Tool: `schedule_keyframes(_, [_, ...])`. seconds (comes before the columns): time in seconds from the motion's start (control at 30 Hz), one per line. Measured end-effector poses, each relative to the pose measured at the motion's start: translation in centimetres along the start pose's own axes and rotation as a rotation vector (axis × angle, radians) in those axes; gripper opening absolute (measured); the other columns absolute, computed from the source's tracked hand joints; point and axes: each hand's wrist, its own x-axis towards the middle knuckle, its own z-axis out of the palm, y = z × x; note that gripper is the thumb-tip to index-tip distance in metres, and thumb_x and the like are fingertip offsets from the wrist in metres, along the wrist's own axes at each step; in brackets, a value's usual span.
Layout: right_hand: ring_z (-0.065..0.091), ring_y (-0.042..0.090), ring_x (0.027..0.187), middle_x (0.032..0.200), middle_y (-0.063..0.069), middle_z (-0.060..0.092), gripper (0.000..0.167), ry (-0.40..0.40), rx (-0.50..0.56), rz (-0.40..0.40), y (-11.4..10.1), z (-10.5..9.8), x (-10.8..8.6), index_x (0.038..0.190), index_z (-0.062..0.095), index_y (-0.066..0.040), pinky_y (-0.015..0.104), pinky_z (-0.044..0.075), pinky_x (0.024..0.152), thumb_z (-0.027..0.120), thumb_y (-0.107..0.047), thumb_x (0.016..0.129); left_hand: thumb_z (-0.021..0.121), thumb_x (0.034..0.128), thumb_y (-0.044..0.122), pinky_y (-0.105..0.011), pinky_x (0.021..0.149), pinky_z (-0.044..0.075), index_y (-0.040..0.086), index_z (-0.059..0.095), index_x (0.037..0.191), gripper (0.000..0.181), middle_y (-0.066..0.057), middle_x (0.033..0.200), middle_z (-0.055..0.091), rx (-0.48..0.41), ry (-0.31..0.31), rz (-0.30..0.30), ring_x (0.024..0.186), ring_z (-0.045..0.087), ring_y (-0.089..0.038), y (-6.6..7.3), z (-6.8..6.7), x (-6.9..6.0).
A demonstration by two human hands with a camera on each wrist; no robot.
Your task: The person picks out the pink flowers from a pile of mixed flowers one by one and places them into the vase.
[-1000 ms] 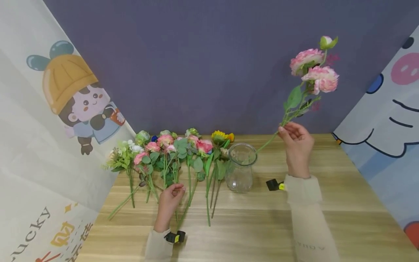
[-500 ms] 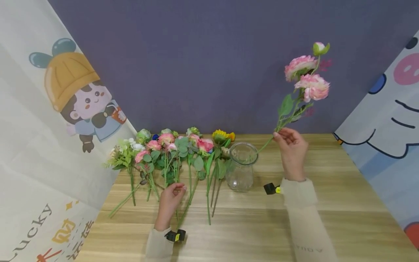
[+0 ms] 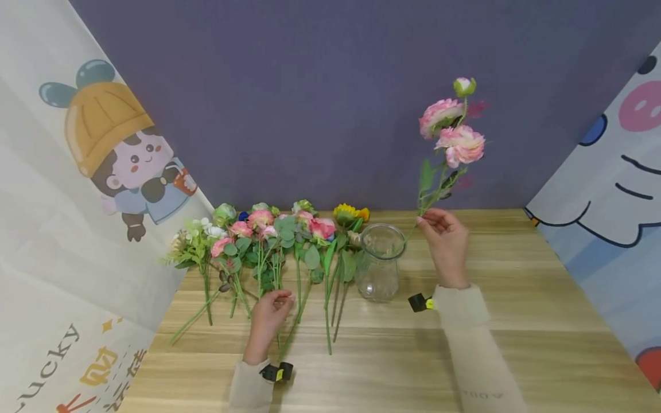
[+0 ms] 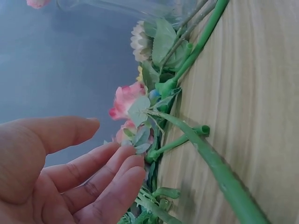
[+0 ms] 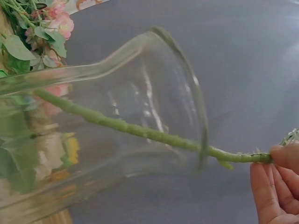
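Head view: right hand [image 3: 445, 249] pinches the pink flower [image 3: 461, 146] by its stem, blooms high above the grip, lower end at the mouth of the glass jar [image 3: 378, 282]. Risk: top-heavy, so a loose pinch could let it roll or swing. Left hand [image 3: 269, 322] is beside the loose flowers [image 3: 260, 221], not steadying the jar; a sideways push on the rim [image 3: 383, 257] could slide or tip it on the table [image 3: 392, 361].

Left wrist view: thumb apart from loosely bent fingers, nothing held. A green stem [image 4: 212, 161] runs close by; a careless sweep could drag the pile, probably into the jar.

Right wrist view: thumb and fingers pinch the stem high; it crosses the rim at a slant and looks to be inside the glass. Likely snag: the small side nub [image 5: 225, 164] catching the rim. Letting go early could leave the flower leaning and the jar unbalanced.
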Motion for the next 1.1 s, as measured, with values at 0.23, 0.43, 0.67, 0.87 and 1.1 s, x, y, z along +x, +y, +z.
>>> schedule_keyframes(0.23, [0.063,0.004,0.074,0.079,-0.009,0.065,0.023,-0.038,-0.053,0.016,0.5,0.4,-0.7,0.099,0.060,0.014,0.015,0.051,0.071,0.070,0.007,0.079,0.065,0.0875,0.010,-0.031,0.065,0.051,-0.002,0.069,0.102,0.019,-0.011,0.088,0.069,-0.013,-0.033,0.030,0.072,0.063,-0.019,0.1,0.2,0.3])
schedule_keyframes(0.43, [0.062,0.003,0.072,0.078,-0.009,0.065,0.022,-0.052,-0.044,-0.023,-0.4,0.9,-1.5,0.097,0.060,0.017,0.014,0.051,0.070,0.069,0.009,0.079,0.066,0.0860,0.006,-0.029,0.062,0.053,-0.006,0.068,0.100,0.019,-0.014,0.085,0.069,-0.038,-0.054,0.059,0.072,0.066,-0.023,0.3,0.7,0.5])
schedule_keyframes(0.67, [0.061,0.002,0.071,0.077,-0.007,0.064,0.021,-0.070,-0.040,-0.030,-1.8,1.5,-2.1,0.096,0.058,0.022,0.013,0.051,0.069,0.066,0.015,0.078,0.065,0.0871,0.009,-0.032,0.063,0.054,-0.004,0.067,0.102,0.020,-0.012,0.087,0.069,-0.022,-0.070,0.034,0.076,0.067,-0.026,0.7,1.3,0.6])
schedule_keyframes(0.87, [0.061,0.002,0.071,0.080,-0.002,0.063,0.021,-0.090,-0.101,-0.013,-1.6,1.6,-2.5,0.097,0.060,0.019,0.013,0.051,0.069,0.067,0.013,0.078,0.065,0.0876,0.010,-0.033,0.063,0.054,-0.004,0.067,0.103,0.021,-0.012,0.088,0.069,-0.018,-0.081,0.030,0.076,0.066,-0.025,1.3,1.7,0.7])
schedule_keyframes(1.1, [0.060,0.003,0.070,0.081,0.001,0.063,0.021,-0.108,-0.093,-0.004,-0.1,1.2,-2.3,0.097,0.060,0.017,0.012,0.050,0.066,0.068,0.011,0.078,0.066,0.0879,0.013,-0.028,0.060,0.052,-0.002,0.068,0.102,0.020,-0.010,0.087,0.068,-0.007,-0.093,0.013,0.076,0.066,-0.022,1.4,2.1,1.0])
